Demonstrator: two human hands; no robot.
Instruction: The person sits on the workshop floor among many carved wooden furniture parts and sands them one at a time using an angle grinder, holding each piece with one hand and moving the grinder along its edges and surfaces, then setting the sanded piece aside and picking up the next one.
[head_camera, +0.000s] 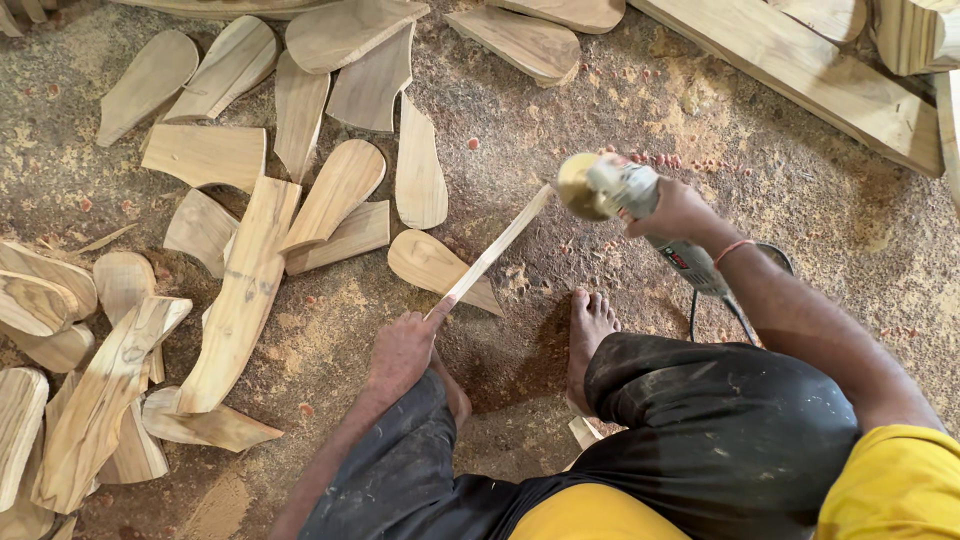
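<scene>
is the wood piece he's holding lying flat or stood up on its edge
On edge. The left hand grips the wood piece so only its thin edge shows, rising to the grinder in the right hand.

The thin strip (497, 246) in the left hand (402, 350) is showing pale raw wood, matt and unfinished. The angle grinder (640, 215) in the right hand (678, 211) is presenting a grey metal head, slightly glossy, with a blurred yellowish disc. The paddle-shaped blanks (340, 190) are lying as bare sawn wood, matt, with brown grain streaks. The floor (600, 120) is looking rough, coated in sawdust. The dark trousers (720, 430) are showing dusty, matt cloth.
</scene>
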